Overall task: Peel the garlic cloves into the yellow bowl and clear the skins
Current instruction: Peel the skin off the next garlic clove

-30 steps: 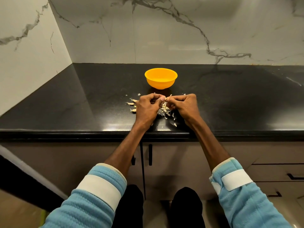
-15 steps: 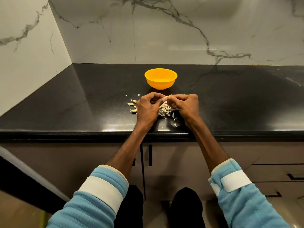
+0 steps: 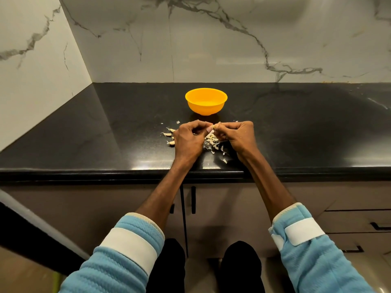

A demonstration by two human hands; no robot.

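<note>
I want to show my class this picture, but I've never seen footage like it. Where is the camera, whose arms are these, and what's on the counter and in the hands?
No machine here: a person wears a wide-angle camera on the head, so you look down along their own arms in blue sleeves. The left hand and right hand meet above a black counter and pinch one garlic clove between their fingertips. Beneath them lies a heap of loose skins; a few more cloves lie beside the left hand. A yellow bowl stands just beyond the hands.
</note>
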